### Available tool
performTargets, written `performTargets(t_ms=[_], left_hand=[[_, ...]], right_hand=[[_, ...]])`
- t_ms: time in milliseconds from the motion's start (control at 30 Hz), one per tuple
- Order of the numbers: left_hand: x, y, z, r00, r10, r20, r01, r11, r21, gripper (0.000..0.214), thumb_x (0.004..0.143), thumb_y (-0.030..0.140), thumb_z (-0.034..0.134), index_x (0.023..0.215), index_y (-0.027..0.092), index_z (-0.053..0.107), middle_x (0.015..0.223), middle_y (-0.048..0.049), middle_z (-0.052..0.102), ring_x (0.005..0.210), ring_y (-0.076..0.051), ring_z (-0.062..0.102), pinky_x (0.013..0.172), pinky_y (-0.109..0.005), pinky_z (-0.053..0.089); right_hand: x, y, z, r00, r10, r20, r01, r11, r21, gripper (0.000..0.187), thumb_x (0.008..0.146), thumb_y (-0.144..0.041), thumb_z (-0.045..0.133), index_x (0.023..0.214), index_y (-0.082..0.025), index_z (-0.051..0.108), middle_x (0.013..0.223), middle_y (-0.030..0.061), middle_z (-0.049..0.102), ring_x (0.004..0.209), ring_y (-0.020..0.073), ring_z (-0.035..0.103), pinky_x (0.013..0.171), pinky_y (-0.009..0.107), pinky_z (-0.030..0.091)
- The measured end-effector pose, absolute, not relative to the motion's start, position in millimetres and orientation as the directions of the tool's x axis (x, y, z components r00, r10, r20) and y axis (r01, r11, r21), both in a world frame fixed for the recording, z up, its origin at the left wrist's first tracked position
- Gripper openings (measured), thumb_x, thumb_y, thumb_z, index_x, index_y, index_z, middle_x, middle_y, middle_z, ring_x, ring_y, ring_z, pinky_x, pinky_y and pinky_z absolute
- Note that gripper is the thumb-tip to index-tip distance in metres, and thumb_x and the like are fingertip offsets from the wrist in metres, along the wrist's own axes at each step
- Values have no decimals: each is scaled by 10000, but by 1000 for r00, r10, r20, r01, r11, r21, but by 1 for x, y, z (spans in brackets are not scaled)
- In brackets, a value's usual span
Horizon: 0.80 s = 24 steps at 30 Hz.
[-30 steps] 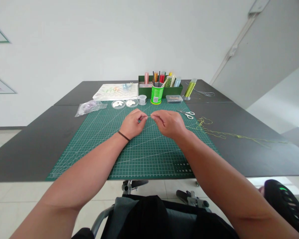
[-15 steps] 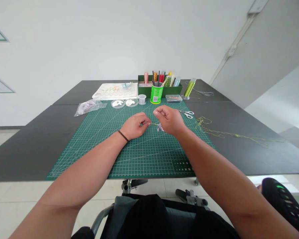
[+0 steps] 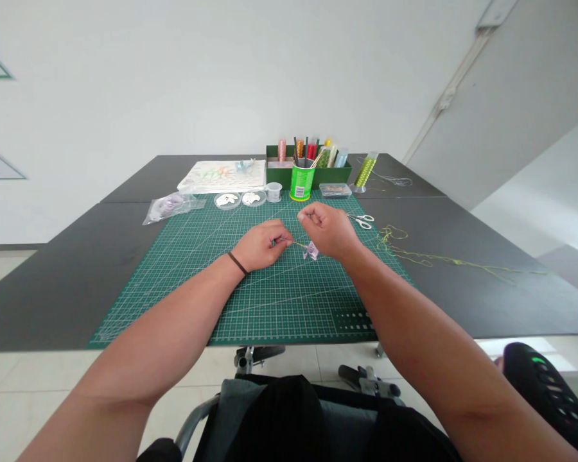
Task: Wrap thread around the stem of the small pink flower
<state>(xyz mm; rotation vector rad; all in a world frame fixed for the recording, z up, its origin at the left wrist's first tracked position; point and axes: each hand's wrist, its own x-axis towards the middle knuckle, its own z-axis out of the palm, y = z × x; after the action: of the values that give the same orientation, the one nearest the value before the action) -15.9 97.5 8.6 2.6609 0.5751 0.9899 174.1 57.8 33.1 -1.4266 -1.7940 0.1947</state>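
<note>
Over the cutting mat (image 3: 270, 308), my left hand (image 3: 266, 245) pinches a thin yellow-green stem (image 3: 298, 243) between thumb and fingertips. At the stem's right end is a small pale purple flower (image 3: 311, 251), its petals pointing down. My right hand (image 3: 328, 228) is closed just above and right of the flower, fingers curled and thumb against them. Whatever it grips, perhaps a fine thread, is too small to make out. Part of the flower lies behind or beside the heel of that hand.
White-handled scissors (image 3: 363, 221) and tangled yellow-green thread (image 3: 414, 255) lie to the right. Behind stand a green can of tools (image 3: 300, 183), a green box (image 3: 274, 173) of thread spools, a green spool (image 3: 366, 172) and small dishes (image 3: 228, 201). A plastic bag (image 3: 171, 206) is at left.
More of the purple flower now shows below my right hand, and the stem slants down a little more. Both hands have barely moved and keep their closed shape.
</note>
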Motion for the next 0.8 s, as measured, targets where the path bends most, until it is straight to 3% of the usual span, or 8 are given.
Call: performTargets(t_ms=[567,800], left_hand=[[-15,98,8,674,433,598,215,-890,402,80,858,181,601,787,173,636,705,7,571,697,-125,544,687,-273,453],[-15,95,10,586,475,656,187,-867,461,83,861,213,618,793,179,650,687,14,560,685,-120,549,668,-267,452]], right_hand=[[178,69,34,50,949,313,658,204,-725,157,807,-318,586,782,-175,646,514,-70,400,505,85,336,535,263,261],[185,81,16,-26,988,151,457,146,-878,208,742,-359,658,815,-164,658,510,-91,382,471,66,309,479,242,224]])
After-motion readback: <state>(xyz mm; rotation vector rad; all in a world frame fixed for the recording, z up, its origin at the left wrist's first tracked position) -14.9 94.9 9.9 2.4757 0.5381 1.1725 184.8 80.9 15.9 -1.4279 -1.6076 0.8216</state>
